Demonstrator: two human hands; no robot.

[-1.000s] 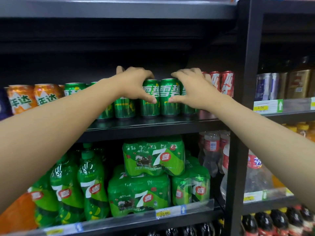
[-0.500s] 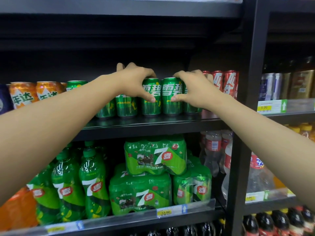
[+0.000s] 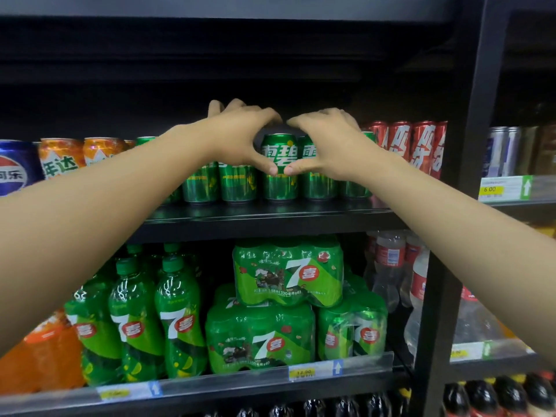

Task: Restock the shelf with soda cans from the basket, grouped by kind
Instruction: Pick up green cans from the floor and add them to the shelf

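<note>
Shelf: the black metal shelf (image 3: 270, 219) carries a row of cans near its front edge, with dark open room above and behind them.
Green cans: the green soda cans (image 3: 278, 167) stand upright, touching side by side, between orange cans (image 3: 61, 156) on the left and red cans (image 3: 421, 145) on the right.
Left hand (image 3: 240, 136): curled over the green can tops, thumb pressed on a can's face.
Right hand (image 3: 326, 145): likewise curled over the neighbouring green cans, thumb tip almost meeting the left one.
</note>
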